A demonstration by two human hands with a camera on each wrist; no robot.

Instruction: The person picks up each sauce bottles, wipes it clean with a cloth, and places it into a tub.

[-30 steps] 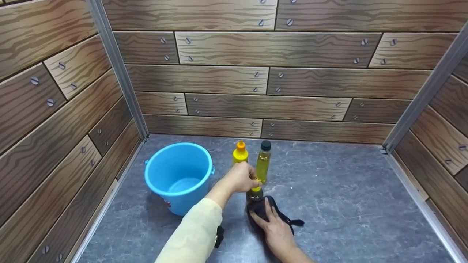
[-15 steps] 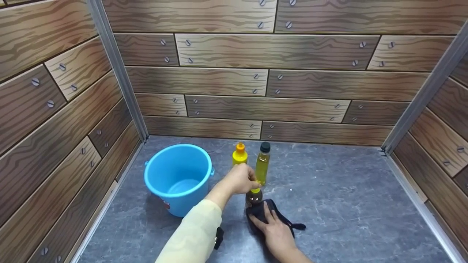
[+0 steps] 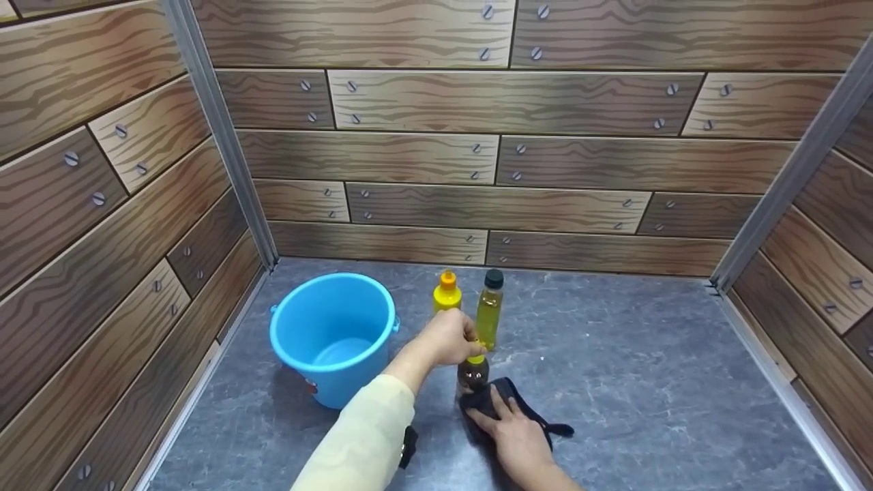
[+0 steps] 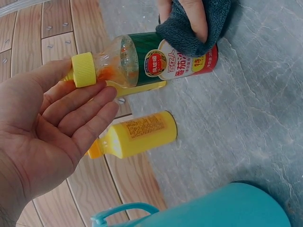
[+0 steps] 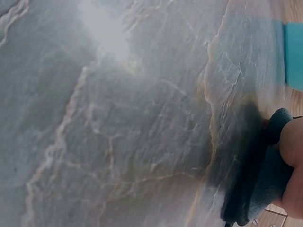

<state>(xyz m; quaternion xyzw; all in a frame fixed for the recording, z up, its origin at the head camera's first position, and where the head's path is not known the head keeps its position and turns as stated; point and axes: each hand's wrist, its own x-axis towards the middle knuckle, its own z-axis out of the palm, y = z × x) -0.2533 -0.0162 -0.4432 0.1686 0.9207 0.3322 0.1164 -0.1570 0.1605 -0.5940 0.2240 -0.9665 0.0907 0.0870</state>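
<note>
My left hand (image 3: 447, 337) pinches the yellow cap (image 4: 85, 69) of a ketchup bottle (image 3: 473, 374) that stands upright on the grey floor. Clear glass with reddish streaks shows below the cap in the left wrist view, above a green, white and red label (image 4: 163, 59). My right hand (image 3: 515, 436) grips a dark cloth (image 4: 191, 28) and holds it against the lower part of the bottle, covering some of the label. The right wrist view catches only part of that hand (image 5: 293, 165), with the cloth beneath it.
Behind the ketchup bottle stand a yellow squeeze bottle (image 3: 447, 294) with an orange cap and an oil bottle (image 3: 489, 314) with a dark cap. A blue bucket (image 3: 333, 327) is to the left. Wood-patterned panels (image 3: 436, 157) wall in the floor.
The head view has tilted slightly, so everything sits a little lower. Both hands keep their hold, and the cloth sits slightly lower relative to the bottle.
</note>
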